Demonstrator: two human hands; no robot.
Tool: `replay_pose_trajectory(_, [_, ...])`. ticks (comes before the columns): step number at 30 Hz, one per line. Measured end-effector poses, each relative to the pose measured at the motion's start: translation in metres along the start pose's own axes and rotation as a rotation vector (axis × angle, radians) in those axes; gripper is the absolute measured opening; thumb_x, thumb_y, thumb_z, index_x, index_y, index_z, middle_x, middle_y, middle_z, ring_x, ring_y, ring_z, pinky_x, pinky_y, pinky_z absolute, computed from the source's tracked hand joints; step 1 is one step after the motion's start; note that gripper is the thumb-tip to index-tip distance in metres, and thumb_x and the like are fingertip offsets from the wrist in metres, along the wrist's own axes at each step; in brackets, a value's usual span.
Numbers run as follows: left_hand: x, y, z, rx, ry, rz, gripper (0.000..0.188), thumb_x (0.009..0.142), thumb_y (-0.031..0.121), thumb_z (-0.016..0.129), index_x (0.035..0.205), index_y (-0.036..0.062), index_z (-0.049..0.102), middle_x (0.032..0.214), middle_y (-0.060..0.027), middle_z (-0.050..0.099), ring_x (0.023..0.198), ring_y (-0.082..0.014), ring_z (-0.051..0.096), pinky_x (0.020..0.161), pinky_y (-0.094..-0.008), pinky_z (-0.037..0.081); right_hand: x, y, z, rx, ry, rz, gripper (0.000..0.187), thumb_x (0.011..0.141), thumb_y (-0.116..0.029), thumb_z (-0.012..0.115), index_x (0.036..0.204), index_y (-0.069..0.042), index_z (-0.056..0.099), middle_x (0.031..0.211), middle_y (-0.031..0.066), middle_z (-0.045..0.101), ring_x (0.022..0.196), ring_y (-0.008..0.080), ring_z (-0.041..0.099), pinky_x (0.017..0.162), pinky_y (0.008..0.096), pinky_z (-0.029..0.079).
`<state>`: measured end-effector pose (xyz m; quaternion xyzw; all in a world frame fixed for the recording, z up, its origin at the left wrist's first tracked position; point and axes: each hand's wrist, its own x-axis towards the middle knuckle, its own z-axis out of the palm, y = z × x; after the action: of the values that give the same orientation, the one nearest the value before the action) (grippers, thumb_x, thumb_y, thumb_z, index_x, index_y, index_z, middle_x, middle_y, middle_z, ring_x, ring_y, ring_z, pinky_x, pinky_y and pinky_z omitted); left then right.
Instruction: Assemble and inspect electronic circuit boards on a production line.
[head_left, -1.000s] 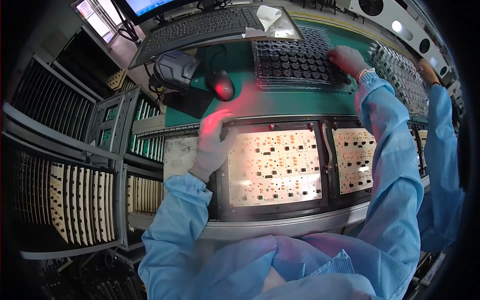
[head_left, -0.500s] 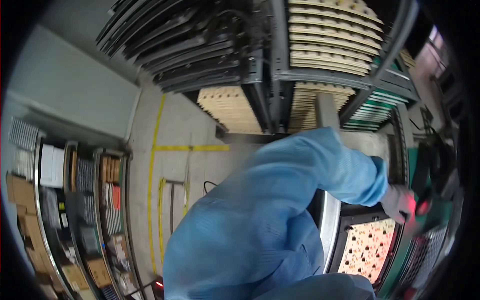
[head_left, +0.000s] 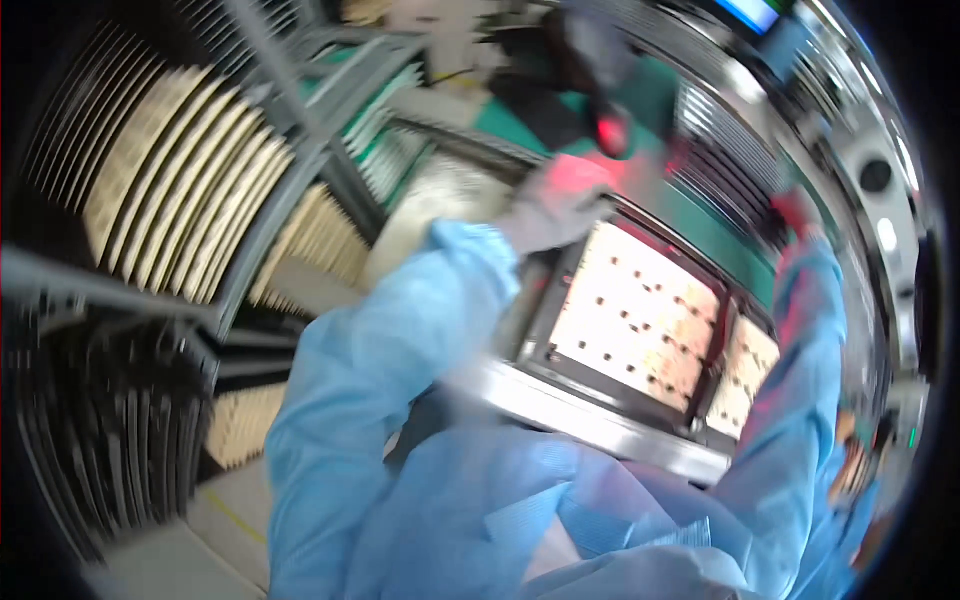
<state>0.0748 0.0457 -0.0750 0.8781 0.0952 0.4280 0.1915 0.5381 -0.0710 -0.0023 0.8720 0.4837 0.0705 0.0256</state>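
My left hand (head_left: 560, 205), in a pale glove washed with red light, is at the far left corner of a black frame (head_left: 535, 335). That frame surrounds a bright cream panel (head_left: 640, 315) dotted with dark holes or parts. Motion smears the fingers, so a grip on the frame cannot be made out. Just beyond this hand is a dark device (head_left: 612, 132) with a glowing red light. To the right, my right hand (head_left: 798, 215) reaches past a second, smaller dotted panel (head_left: 745, 375), beside a dark slotted rack (head_left: 725, 190). Its fingers are blurred too.
A metal rail (head_left: 600, 415) runs along the bench's near edge. Green matting (head_left: 720, 235) covers the surface behind the frames. At left, a grey metal rack (head_left: 265, 230) holds stacked cream panels (head_left: 190, 190) and black trays (head_left: 120, 430). A lit screen (head_left: 755, 12) is at the top.
The view has swung right, bringing the bench to the middle. My right arm and the second dotted panel now show. My left hand stays near the red-lit device.
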Motion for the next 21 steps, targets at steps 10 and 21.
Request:
replay_pose_trajectory(10, [-0.012,-0.010,-0.014,-0.069,-0.065,-0.056,0.022,0.085,0.017,0.069,0.104,0.0052,0.068,0.111,-0.0101,0.068,0.110,-0.0297,0.059,0.098,-0.0391,0.045,-0.145,-0.044,-0.068,1.151,-0.156,0.002,0.021,0.087,-0.017,0.065,0.107,-0.010,0.063,0.100,-0.0051,0.060,0.088,0.0044,0.054,0.075,0.0185,0.040])
replay_pose_trajectory(21, [-0.018,-0.016,-0.018,-0.022,-0.100,-0.051,0.026,0.087,0.019,0.068,0.109,0.0060,0.068,0.115,-0.0092,0.067,0.113,-0.0283,0.058,0.101,-0.0389,0.044,-0.225,-0.137,-0.052,0.721,-0.106,-0.165,0.023,0.091,-0.013,0.064,0.113,-0.005,0.065,0.097,0.0046,0.063,0.087,0.0122,0.060,0.077,0.0267,0.049])
